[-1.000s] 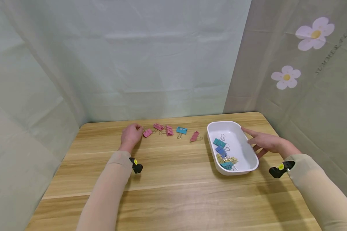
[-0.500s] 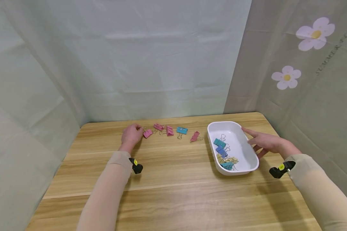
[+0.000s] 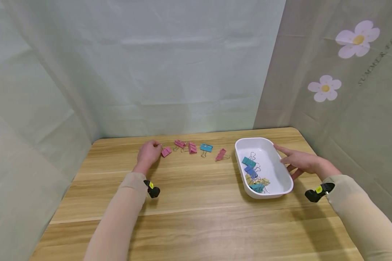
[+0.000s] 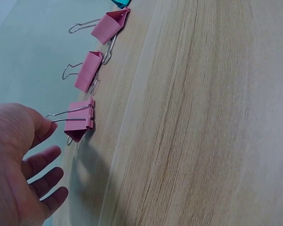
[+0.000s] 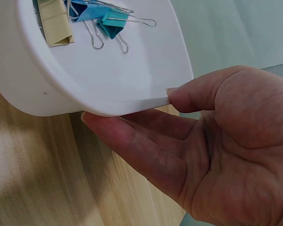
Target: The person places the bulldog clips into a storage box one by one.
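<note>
My left hand [image 3: 148,153] is at the back left of the table, with thumb and index finger pinching a wire handle of the leftmost pink binder clip [image 4: 79,117]. Its other fingers are loosely bent and hold nothing. The clip body is close to the tabletop; whether it touches cannot be told. On the right, my right hand [image 3: 300,161] holds the side of a white tray [image 3: 283,181], thumb on the rim and fingers against the outer wall. Inside the tray lie a teal binder clip [image 3: 249,162], a blue binder clip [image 3: 250,172] and yellow ones [image 5: 55,22].
Along the back of the wooden table [image 3: 196,217] lie more pink binder clips [image 3: 192,148] and a blue binder clip [image 3: 206,147]. Another pink clip [image 3: 220,154] lies nearer the tray. A pale curtain [image 3: 183,72] hangs behind the back edge.
The pink clip at my left hand has turned slightly and shifted a little toward the fingers. My right hand and the tray stay in place.
</note>
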`<state>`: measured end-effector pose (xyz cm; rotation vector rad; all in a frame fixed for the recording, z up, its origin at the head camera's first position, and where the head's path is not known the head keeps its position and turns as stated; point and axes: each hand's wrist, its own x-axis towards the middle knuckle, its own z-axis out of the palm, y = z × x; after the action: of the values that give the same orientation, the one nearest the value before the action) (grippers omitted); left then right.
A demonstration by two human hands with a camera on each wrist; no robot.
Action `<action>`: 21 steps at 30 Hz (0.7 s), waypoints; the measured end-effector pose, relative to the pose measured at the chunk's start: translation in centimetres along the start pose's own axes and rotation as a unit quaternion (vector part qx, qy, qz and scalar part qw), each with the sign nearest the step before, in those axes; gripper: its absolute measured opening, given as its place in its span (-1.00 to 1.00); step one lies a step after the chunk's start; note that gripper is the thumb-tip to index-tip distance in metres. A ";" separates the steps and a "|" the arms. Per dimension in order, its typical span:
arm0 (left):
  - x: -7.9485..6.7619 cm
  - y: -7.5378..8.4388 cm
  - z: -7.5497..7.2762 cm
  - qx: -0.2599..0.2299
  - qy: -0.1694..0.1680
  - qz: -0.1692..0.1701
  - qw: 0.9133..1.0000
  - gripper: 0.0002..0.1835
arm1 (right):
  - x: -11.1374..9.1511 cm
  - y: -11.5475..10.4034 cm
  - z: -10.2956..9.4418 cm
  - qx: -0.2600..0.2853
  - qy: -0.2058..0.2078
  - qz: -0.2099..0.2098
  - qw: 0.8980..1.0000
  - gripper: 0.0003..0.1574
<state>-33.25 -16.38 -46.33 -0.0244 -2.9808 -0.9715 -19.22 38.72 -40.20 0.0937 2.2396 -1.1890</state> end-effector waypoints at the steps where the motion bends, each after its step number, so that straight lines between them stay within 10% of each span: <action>1: 0.0 0.0 0.0 0.000 -0.001 0.001 1.000 -0.56 | 0.0 0.0 0.0 0.000 0.000 0.000 1.000 -0.01; 21: -1.1 0.0 -1.4 -0.030 0.041 0.046 0.998 -0.63 | 0.1 0.2 0.0 -0.004 -0.001 -0.001 1.000 0.00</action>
<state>-32.15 -17.22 -45.18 -0.1177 -2.8482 -1.0258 -19.23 38.81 -40.34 0.0879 2.2435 -1.1805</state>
